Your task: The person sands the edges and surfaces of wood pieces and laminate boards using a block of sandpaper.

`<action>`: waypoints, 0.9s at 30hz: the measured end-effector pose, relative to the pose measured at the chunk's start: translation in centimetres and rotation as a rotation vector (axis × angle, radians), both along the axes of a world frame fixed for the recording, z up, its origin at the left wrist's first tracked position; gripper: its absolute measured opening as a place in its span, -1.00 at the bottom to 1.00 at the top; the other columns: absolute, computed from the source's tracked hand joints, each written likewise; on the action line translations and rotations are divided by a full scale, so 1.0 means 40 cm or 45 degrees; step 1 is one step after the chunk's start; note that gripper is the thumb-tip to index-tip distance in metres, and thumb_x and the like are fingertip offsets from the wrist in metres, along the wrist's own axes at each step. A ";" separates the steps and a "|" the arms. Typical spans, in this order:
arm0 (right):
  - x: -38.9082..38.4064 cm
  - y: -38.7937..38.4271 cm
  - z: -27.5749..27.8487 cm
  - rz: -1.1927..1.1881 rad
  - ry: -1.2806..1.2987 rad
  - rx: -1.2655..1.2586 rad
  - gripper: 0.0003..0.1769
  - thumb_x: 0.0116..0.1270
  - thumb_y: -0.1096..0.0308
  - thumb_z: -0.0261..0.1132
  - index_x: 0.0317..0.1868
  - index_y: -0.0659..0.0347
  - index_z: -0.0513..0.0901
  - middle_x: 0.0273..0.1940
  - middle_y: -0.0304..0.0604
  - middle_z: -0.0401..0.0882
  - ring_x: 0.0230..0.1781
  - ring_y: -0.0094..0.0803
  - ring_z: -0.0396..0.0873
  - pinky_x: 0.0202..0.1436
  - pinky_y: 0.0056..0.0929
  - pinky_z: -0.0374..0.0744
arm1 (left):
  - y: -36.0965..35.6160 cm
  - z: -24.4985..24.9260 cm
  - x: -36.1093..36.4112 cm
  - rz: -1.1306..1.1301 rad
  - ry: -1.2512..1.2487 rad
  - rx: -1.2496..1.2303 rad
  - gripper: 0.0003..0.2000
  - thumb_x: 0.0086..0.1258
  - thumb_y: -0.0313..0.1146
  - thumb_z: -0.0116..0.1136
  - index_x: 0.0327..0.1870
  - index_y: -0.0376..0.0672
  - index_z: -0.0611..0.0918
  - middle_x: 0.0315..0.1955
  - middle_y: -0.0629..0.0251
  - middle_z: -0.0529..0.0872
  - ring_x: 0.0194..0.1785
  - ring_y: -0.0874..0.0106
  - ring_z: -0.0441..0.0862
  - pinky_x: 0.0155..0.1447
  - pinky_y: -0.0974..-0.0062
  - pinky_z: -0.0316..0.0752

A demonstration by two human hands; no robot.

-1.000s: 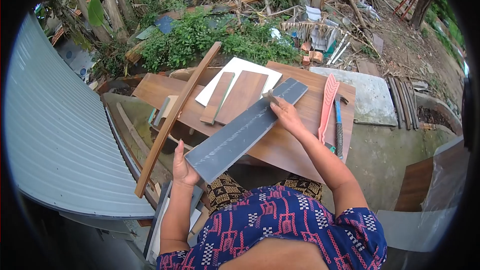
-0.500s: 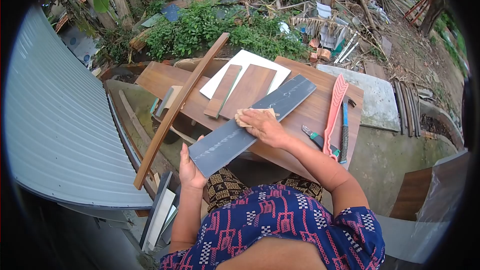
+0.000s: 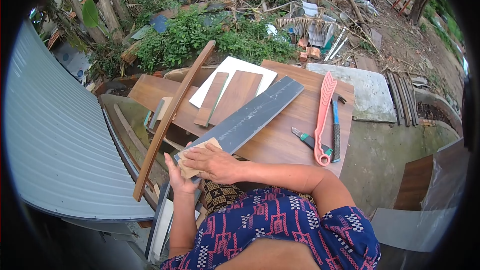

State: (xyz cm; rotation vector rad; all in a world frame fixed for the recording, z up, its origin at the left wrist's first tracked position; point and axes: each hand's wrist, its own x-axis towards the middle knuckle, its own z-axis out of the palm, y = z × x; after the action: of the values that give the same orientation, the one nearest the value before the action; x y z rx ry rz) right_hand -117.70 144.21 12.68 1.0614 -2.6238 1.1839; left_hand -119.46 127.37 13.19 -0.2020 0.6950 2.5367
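A long dark grey board (image 3: 255,112) slants across my lap and the brown table, with pale scuff marks along its face. My left hand (image 3: 181,177) grips the near end of the board from its left edge; part of the fingers is hidden beneath it. Pressed flat on that same end is a tan sheet of sandpaper (image 3: 188,171), held under the fingers of my right hand (image 3: 215,164). Beyond the board, two brown wooden pieces, one narrow (image 3: 212,99) and one wider (image 3: 236,97), lie partly over a white panel (image 3: 227,66).
Right of the board lie a utility knife (image 3: 311,141), a pink long-handled tool (image 3: 325,120) and a blue-handled hammer (image 3: 336,130) on the brown tabletop (image 3: 280,135). A long wooden strip (image 3: 172,120) crosses the left side, beside corrugated metal sheeting (image 3: 70,135).
My right hand has slid the sandpaper down the board from its middle to the near end beside my left hand. The view has shifted slightly.
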 end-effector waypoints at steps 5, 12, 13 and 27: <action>-0.104 0.191 -0.076 -0.202 0.004 -0.019 -0.51 0.39 0.11 0.05 0.28 0.06 0.39 0.36 -0.11 0.22 0.42 -0.18 0.07 0.39 -0.04 0.06 | -0.022 -0.033 -0.010 0.003 0.102 -0.174 -0.49 0.36 -0.15 0.04 0.24 -0.28 0.36 0.14 0.05 0.49 0.19 0.16 0.46 0.31 0.14 0.32; -0.288 0.680 -0.263 -1.214 -0.258 0.299 -0.52 0.39 0.05 -0.02 0.27 -0.04 0.41 0.35 -0.19 0.26 0.39 -0.25 0.16 0.37 -0.07 0.16 | -0.004 0.008 -0.015 0.026 0.111 -0.197 -0.54 0.27 -0.44 0.09 0.22 -0.32 0.38 0.12 0.04 0.51 0.17 0.16 0.47 0.30 0.14 0.33; -0.293 0.705 -0.265 -1.297 -0.327 0.315 -0.52 0.39 0.04 -0.03 0.27 -0.05 0.40 0.35 -0.21 0.26 0.39 -0.26 0.16 0.37 -0.05 0.16 | -0.002 0.013 -0.014 0.037 0.113 -0.197 -0.54 0.28 -0.44 0.09 0.22 -0.32 0.38 0.11 0.03 0.51 0.17 0.16 0.47 0.30 0.14 0.33; -0.142 0.282 -0.123 -0.688 -0.028 0.000 -0.54 0.36 0.13 0.06 0.24 0.02 0.42 0.31 -0.13 0.28 0.38 -0.14 0.14 0.37 -0.08 0.13 | 0.020 0.021 -0.035 0.150 0.056 -0.212 -0.35 0.37 0.17 -0.10 0.18 -0.29 0.40 0.05 0.05 0.54 0.11 0.16 0.50 0.23 0.14 0.39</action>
State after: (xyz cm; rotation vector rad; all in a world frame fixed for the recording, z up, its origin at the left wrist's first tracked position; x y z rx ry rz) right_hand -123.39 155.49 7.78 0.2928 -2.6636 1.0631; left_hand -120.84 128.16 14.02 -0.2512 0.9387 2.6015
